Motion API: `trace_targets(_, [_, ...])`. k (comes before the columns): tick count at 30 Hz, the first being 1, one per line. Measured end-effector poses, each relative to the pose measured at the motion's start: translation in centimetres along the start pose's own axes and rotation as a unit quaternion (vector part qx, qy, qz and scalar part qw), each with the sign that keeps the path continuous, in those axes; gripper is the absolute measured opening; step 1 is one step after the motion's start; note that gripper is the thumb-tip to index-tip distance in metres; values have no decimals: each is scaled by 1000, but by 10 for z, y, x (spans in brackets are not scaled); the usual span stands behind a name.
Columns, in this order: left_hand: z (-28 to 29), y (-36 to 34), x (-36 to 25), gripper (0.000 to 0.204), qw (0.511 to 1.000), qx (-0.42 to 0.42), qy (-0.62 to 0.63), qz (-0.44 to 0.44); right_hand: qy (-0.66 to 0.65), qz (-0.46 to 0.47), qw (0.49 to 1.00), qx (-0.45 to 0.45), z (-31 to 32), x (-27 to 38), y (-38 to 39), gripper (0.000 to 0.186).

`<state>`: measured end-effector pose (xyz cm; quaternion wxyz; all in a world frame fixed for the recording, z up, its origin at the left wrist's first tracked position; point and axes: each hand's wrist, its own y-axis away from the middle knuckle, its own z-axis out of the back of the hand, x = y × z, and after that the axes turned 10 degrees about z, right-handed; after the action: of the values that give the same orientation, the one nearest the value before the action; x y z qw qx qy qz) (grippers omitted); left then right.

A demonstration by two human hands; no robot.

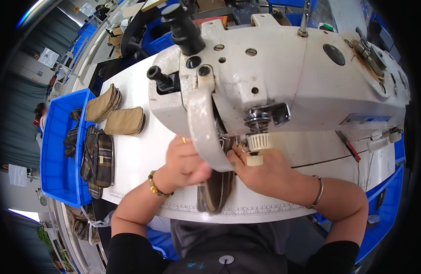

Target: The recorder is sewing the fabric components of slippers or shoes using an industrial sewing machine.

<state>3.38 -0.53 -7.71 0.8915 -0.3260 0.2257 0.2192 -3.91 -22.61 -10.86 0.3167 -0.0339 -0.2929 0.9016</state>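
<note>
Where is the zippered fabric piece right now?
In the head view, just below centre: the zippered fabric piece runs from between the left hand and right hand, at the white sewing machine, to the ruler scale.

One sewing machine [274, 64], two hands [185, 160] [265, 171], one zippered piece [215, 194], two tan stacks [101, 106] [124, 121]

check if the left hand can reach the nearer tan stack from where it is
Probably yes: the left hand looks fairly close to the nearer tan stack, with only white tabletop showing between, though it would have to leave the zippered piece.
</note>
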Motion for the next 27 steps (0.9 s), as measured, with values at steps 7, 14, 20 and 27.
trace_targets(7, [11, -1, -7, 10, 993, -62, -43, 95, 64, 35, 996, 42, 2, 11, 1, 13])
trace_targets(14, [3, -4, -45, 26, 947, 63, -300, 93, 82, 105, 990, 54, 4, 26, 6, 12])
trace_targets(20, [-15, 4, -51, 27, 943, 116, -310, 40, 130, 146, 977, 83, 12, 40, 9, 15])
trace_targets(27, [-26, 3, -48, 23, 958, 79, -275, 34, 106, 119, 980, 121, 14, 49, 11, 15])
